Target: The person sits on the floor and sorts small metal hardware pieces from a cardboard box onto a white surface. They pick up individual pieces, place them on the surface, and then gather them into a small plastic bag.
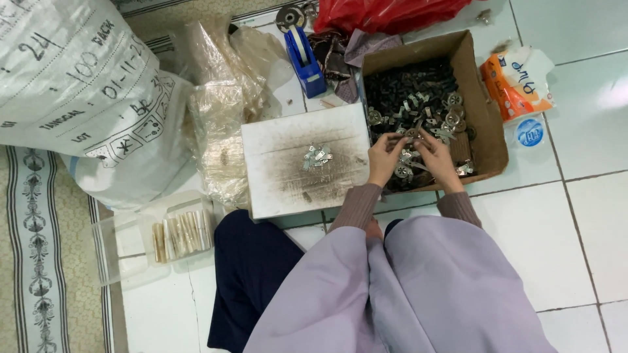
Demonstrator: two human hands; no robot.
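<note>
Both hands work over an open cardboard box filled with small dark and silvery metal parts. My left hand and my right hand meet above the box's near side, and together they pinch a small round metal part between the fingertips. To the left lies a white board, smudged grey, with a little heap of silvery metal clips in its middle.
A large white woven sack lies at the left, with crumpled clear plastic bags beside it. A blue tape dispenser, a red plastic bag, an orange tissue pack and a clear tray of pale sticks surround the work area.
</note>
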